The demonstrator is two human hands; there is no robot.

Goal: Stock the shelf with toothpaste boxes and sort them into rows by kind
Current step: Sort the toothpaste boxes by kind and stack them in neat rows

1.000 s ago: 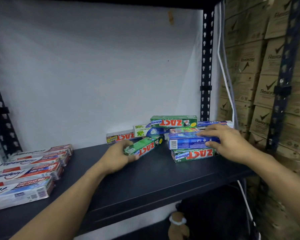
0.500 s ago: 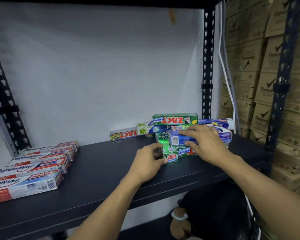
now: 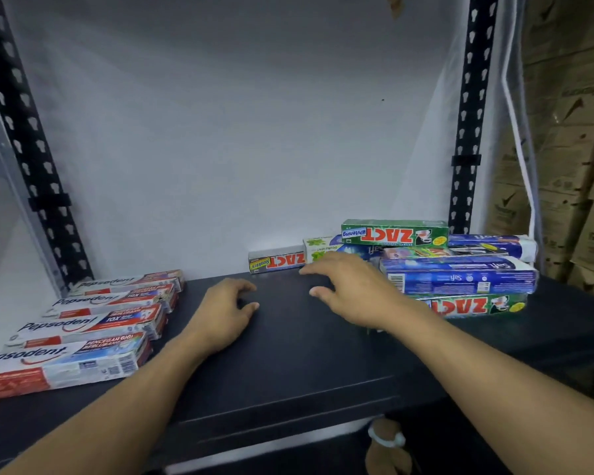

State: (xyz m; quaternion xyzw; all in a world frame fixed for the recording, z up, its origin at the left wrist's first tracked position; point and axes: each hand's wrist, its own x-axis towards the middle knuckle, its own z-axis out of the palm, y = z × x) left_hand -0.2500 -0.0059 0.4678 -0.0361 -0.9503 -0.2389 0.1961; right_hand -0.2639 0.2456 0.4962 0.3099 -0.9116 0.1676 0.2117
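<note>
Mid-sort, by the look of it; holding nothing with either hand. Hovering the left hand [image 3: 225, 311] over the bare middle of the shelf [image 3: 288, 365], fingers loosely curled round nothing; reaching the right hand [image 3: 352, 291] toward the back, fingers spread and relaxed, just short of the grey Zact Smokers box [image 3: 276, 262] against the rear wall; cannot tell whether touching the board.

Rowed at far left: Pepsodent boxes [image 3: 93, 323], flat, side by side. Unsorted at right: a mixed pile with a green Zact Whitening box [image 3: 395, 233] on top, a blue Safi box [image 3: 460, 275] at the front, a second green Zact box [image 3: 474, 306] beneath that, a mint-printed box [image 3: 319, 250] partly hidden behind the right hand.

Judging the step in hand as pulling one kind out of the pile into the open middle. To do it well:
- take the top green box first, not the bottom one, or risk toppling the blue ones;
- steady the pile with the free hand while lifting;
- pinch across the narrow sides, gently; thin card, probably easy to crush;
- lay flat, parallel to the Pepsodent row, labels the same way up;
- keep a gap between kinds;
- check the grey Smokers box before grouping it with the green; likely its own row.

Roughly a third done, at a guess.
</note>
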